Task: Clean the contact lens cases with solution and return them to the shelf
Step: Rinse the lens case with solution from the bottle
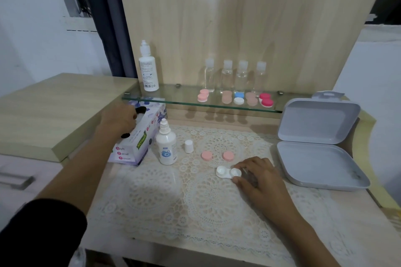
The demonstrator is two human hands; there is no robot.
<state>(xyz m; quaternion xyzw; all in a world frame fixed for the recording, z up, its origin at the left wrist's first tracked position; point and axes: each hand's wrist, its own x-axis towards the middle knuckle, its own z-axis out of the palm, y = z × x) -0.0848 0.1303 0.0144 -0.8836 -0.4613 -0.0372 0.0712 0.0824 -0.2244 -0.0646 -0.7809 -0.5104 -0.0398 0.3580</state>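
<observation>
The right hand point(258, 178) pinches the open white case point(225, 172) on the lace mat point(152, 201), while the left hand point(120, 119) rests on the tissue box point(138, 145), its grip unclear.

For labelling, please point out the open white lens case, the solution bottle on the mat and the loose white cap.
open white lens case point(221, 171), head view, left cup
solution bottle point(166, 150), head view, label
loose white cap point(189, 146), head view, side

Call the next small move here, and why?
Probably pull a tissue: the left hand is at the slot of the purple-and-white facial tissue box, while the right hand steadies the open white plastic lens case on the lace mat, its two pink round caps off beside it.
</observation>
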